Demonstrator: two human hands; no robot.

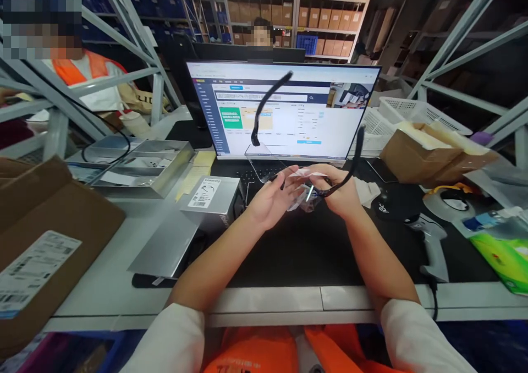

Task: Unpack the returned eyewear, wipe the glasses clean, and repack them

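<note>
Over the black desk mat (313, 252) I hold a pair of glasses (264, 161) with clear lenses and thin black arms. My left hand (270, 199) curls under the left lens, fingers partly closed around the frame. My right hand (336, 191) pinches the right side of the frame together with a small clear plastic wrapper (303, 199). One arm of the glasses rises in front of the monitor (284, 111), the other sticks up to the right of my right hand. A keyboard lies just behind my hands.
A grey box with a white label (210, 199) and a metal tray (136, 166) stand at the left. A cardboard carton (41, 246) sits at near left. A barcode scanner (433, 241), tape roll (451, 202), open carton (433, 153) and white baskets are at the right. Two people sit behind.
</note>
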